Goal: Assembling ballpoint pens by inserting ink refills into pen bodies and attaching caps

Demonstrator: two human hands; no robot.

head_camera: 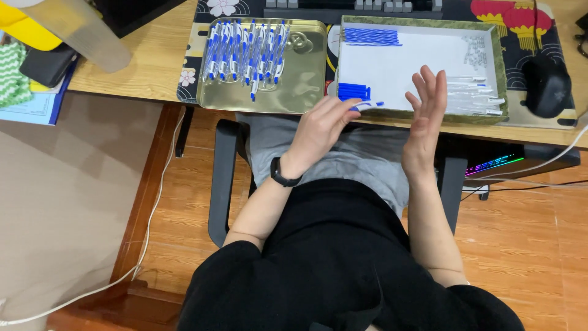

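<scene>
A blue-and-white pen (366, 105) sits pinched in the left hand (321, 125) at the near rim of the white parts tray (422, 113). The right hand (425, 116), at three o'clock, is spread, grip holding nothing. At ten o'clock, the gold tray (306, 79) holds finished pens (245, 52); refills (370, 35), caps (353, 91) and barrels (474, 95) remain.
</scene>
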